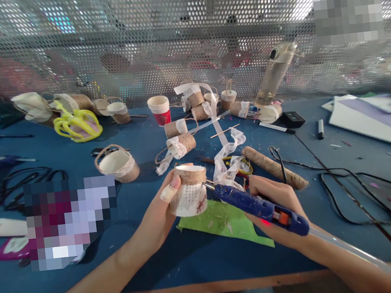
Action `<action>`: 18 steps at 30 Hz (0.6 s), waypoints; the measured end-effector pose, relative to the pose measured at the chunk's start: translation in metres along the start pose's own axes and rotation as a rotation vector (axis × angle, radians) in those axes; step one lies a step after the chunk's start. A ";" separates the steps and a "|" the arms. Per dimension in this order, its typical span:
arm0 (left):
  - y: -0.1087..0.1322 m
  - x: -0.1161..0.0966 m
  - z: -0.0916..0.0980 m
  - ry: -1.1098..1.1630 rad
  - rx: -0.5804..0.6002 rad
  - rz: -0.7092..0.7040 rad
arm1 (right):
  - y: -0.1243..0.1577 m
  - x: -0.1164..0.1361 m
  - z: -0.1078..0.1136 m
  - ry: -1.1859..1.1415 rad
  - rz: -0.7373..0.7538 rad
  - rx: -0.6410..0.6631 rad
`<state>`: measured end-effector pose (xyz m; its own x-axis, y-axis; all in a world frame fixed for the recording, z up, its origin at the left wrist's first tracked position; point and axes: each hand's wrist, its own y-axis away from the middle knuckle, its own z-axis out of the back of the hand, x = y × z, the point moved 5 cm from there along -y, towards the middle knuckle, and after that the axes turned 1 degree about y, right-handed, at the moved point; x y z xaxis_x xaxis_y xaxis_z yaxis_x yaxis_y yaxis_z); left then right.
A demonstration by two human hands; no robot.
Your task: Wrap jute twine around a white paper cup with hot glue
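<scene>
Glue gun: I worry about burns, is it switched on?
Likely on: the glue gun in the right hand shows a red glow beneath its body.

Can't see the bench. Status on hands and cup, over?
Left hand gripping twine-wrapped paper cup. Right hand holds blue glue gun, nozzle at cup's side. Lace ribbon close behind.

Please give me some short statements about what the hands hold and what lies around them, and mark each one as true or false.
1. The left hand holds a paper cup with twine wound around its upper end. True.
2. The right hand holds a pair of scissors. False: it holds a blue glue gun.
3. The nozzle of the glue gun points at the paper cup. True.
4. A green sheet lies on the table below the hands. True.
5. The red and white cup at the back lies on its side. False: it stands upright.
</scene>
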<state>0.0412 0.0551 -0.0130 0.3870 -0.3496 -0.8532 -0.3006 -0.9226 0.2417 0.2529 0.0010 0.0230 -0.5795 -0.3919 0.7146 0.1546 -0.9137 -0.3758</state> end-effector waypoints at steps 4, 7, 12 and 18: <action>0.001 -0.002 0.000 0.029 -0.021 0.021 | -0.001 -0.002 -0.001 0.001 -0.027 0.003; 0.003 -0.004 -0.002 0.026 -0.020 0.028 | -0.003 -0.004 -0.001 -0.007 -0.046 0.012; 0.002 -0.010 -0.004 0.075 -0.098 0.006 | -0.002 -0.003 0.002 -0.115 -0.047 0.017; 0.000 -0.011 -0.005 0.100 -0.144 0.032 | 0.007 -0.007 0.011 -0.249 -0.134 -0.137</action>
<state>0.0410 0.0582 -0.0018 0.4663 -0.3870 -0.7954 -0.1890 -0.9220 0.3378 0.2664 -0.0036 0.0219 -0.3707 -0.2987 0.8794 -0.0285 -0.9428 -0.3323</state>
